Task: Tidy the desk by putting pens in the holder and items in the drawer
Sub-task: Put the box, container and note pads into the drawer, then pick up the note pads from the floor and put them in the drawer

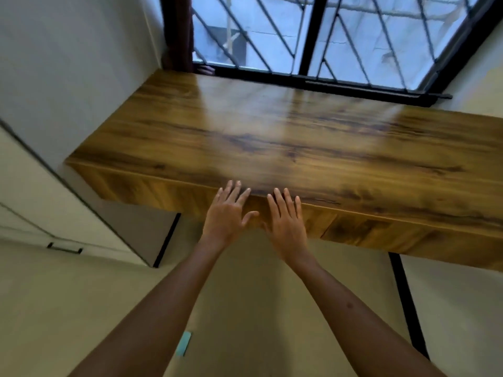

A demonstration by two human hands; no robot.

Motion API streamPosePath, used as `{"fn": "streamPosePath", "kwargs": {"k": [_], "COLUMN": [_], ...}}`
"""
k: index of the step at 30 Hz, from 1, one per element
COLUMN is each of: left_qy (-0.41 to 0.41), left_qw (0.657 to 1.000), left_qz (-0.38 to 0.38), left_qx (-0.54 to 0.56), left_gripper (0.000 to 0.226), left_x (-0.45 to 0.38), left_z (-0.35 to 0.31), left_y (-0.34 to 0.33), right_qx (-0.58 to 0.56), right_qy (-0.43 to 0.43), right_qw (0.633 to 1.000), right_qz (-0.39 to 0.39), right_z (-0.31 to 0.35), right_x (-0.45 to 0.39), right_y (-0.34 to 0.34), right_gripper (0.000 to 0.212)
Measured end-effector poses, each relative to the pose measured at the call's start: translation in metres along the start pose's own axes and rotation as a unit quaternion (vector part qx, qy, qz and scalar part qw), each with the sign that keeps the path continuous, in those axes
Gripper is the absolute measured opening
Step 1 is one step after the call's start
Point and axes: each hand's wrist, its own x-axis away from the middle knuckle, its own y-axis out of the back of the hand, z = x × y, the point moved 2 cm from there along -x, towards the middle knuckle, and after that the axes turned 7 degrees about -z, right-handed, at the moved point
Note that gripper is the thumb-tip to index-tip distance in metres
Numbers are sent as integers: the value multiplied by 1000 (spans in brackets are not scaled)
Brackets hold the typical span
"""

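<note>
A wooden desk point(285, 137) with a dark grain runs under a barred window. Its top shows no pens, holder or other items in this view. My left hand point(227, 213) and my right hand point(285, 221) are side by side at the desk's front edge, palms down, fingers spread, with the fingertips over the edge. Both hands hold nothing. The desk's front panel point(381, 229) below the edge carries a seam that may be a drawer front; it appears closed.
A barred window point(326, 36) stands behind the desk, with a dark curtain point(179, 31) at its left. A white cabinet with a black handle point(65, 247) is at the left. Black desk legs point(408, 303) stand on the pale floor. A small teal object point(183, 342) lies on the floor.
</note>
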Motion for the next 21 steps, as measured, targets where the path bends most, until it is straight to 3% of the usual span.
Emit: {"fn": "streamPosePath", "kwargs": {"k": [5,12,21], "left_qy": [87,216,297], "left_qw": [996,973,942], "left_qz": [-1,51,109], "left_qx": [-12,-59,-112], "left_gripper": [67,68,74], "left_x": [53,165,287], "left_z": [12,62,116], "left_y": [-6,-34,-62], "right_qx": [-85,-121,-142], "right_qy": [70,140,172], "right_qw": [994,978,956], "right_qz": [-22,101,188], "right_z": [46,103,182], "right_x": [8,62,141], "right_y": [-3,-32,-77], "right_gripper": [58,74,81]}}
